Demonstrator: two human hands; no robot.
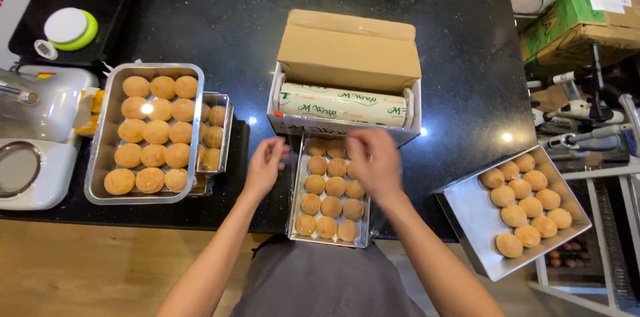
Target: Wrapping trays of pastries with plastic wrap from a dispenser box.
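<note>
A black stone counter [220,30] fills most of the view, and everything on it is ranged around the person at six o'clock. At twelve o'clock stands a cardboard dispenser box [348,50], lid thrown back, with a roll of cling film [341,104] lying crosswise in it, its front edge facing the person so film can be drawn straight toward them. At nine o'clock sits a large metal tray [100,150] full of round golden pastries [152,132], stacked on top of smaller trays [225,132] that peek out on its three o'clock side, apparently to save counter space. At four o'clock another steel tray [467,214] juts over the counter's edge at a tilt, its pastries pushed to the far side. White kitchen machines [37,140] crowd the far nine o'clock edge.

The small tray [299,187] of pastries being handled lies dead centre, just below the box and touching its front, lined up with the roll. The left hand [265,165] rests at the tray's nine o'clock rim, fingers loosely curled and narrow, steadying it; whether it pinches anything I cannot tell. The right hand [373,160] hovers over the tray's upper right, fingers bent downward, blurred; whether it grips film is not visible
</note>
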